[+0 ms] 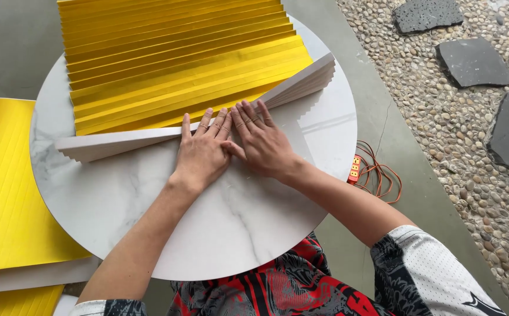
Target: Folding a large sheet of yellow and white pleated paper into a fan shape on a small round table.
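Observation:
A large sheet of paper, gold-yellow on top and white underneath, lies pleated in narrow accordion folds [178, 58] on a round white marbled table [231, 228]. Its near edge is a stack of white folded pleats [120, 143] running across the table. My left hand [203, 153] and my right hand [261, 142] lie flat side by side, fingers together, pressing down on the middle of that folded white edge. Neither hand grips anything.
To the left lies another creased yellow sheet [8, 199] with a white edge on a chair. An orange cable with a power strip [371, 172] sits on the concrete floor at right. Beyond it is a pebble bed with dark flat stones [471, 61].

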